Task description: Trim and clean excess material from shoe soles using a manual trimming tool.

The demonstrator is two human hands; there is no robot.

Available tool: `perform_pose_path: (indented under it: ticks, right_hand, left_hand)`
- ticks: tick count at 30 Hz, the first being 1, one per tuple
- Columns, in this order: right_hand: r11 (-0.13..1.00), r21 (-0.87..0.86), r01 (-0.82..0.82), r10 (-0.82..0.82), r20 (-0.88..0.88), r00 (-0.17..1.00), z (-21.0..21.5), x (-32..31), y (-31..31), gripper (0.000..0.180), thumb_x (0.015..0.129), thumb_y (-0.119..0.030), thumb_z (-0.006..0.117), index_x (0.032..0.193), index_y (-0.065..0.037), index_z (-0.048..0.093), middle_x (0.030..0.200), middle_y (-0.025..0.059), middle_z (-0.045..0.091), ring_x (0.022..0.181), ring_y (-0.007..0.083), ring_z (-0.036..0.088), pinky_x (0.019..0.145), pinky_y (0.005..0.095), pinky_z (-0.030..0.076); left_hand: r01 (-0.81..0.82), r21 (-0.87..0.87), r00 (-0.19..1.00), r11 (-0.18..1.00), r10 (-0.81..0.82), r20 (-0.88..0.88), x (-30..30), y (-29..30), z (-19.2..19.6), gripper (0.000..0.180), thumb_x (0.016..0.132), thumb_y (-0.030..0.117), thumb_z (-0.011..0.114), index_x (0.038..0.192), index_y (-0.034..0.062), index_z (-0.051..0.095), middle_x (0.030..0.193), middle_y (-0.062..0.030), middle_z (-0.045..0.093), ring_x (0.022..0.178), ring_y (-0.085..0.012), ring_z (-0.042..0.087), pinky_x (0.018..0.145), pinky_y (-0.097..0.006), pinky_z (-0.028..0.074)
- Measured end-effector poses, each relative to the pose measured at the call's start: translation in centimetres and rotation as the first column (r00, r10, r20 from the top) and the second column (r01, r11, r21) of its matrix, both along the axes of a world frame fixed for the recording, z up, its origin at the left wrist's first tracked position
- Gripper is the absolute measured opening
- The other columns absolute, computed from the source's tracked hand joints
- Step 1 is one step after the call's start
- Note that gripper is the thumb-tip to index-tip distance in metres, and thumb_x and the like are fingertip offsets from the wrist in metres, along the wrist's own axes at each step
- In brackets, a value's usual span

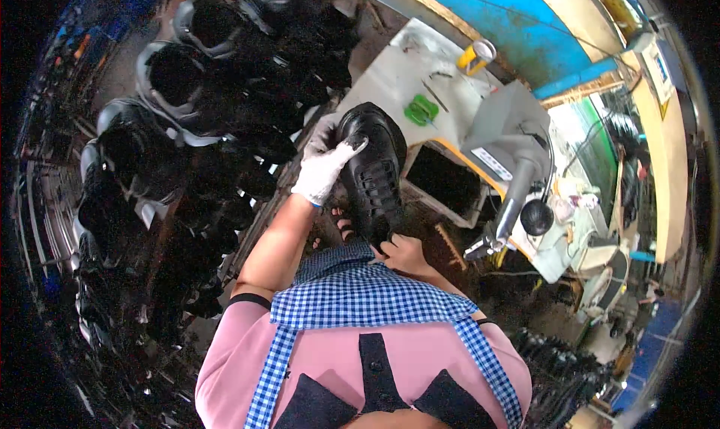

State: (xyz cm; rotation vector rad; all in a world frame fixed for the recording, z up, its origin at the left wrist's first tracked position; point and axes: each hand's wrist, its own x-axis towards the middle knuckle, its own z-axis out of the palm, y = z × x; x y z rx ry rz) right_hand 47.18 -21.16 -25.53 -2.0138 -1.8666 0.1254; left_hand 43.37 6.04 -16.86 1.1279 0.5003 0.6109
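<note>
A black lace-up shoe (371, 170) is held in front of my body, its toe pointing away from me. My left hand (324, 159), in a white glove, grips the front part of the shoe from the left, with the thumb lying across the toe. Close to my apron, my bare right hand (405, 254) is closed at the heel end of the shoe. Part of its fingers and the shoe's opening are hard to make out there.
Several black shoes (174, 76) stand in rows on my left. Ahead is a white worktable (390, 69) with a yellow cup (477, 56), a green object (421, 110) and a thin metal tool (436, 97). A grey machine (510, 129) stands at its right; an open dark box (442, 178) lies below.
</note>
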Motion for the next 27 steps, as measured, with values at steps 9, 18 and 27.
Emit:
perform_pose_path:
  ticks: [9, 18, 27]
  right_hand:
    - [0.784, 0.12, 0.608, -0.335, -0.744, 0.578, 2.2, 0.8, 1.5, 0.008, 0.087, -0.011, 0.061, 0.088, -0.003, 0.058, 0.067, 0.0025, 0.055, 0.057, 0.0113, 0.055, 0.053, 0.0266, 0.045]
    - [0.326, 0.012, 0.945, -0.509, -0.84, 0.186, -16.5, 20.6, 10.7, 0.053, 0.078, -0.028, 0.076, 0.122, -0.005, 0.059, 0.1, 0.004, 0.064, 0.081, 0.0135, 0.053, 0.068, 0.0326, 0.04]
    - [0.056, -0.278, 0.959, -0.206, -0.943, -0.262, -12.4, 23.6, 14.3, 0.024, 0.082, -0.015, 0.069, 0.101, -0.002, 0.067, 0.088, 0.0072, 0.066, 0.061, 0.0145, 0.058, 0.057, 0.0303, 0.046]
  left_hand:
    - [0.029, 0.004, 0.998, 1.0, -0.029, 0.048, -2.7, -1.5, 1.3, 0.048, 0.077, 0.013, 0.072, 0.118, 0.0008, 0.051, 0.113, -0.0085, 0.057, 0.104, -0.0174, 0.053, 0.095, -0.032, 0.042]
    - [0.03, 0.198, 0.997, 0.98, -0.014, -0.079, -3.6, 1.7, -0.2, 0.043, 0.079, 0.012, 0.068, 0.117, -0.0001, 0.053, 0.109, -0.0057, 0.059, 0.101, -0.015, 0.055, 0.092, -0.029, 0.043]
    - [0.064, 0.136, 0.98, 0.989, -0.036, -0.198, -4.5, 2.4, -4.3, 0.039, 0.081, 0.005, 0.066, 0.117, 0.0005, 0.053, 0.11, -0.0055, 0.06, 0.102, -0.0136, 0.054, 0.092, -0.028, 0.043]
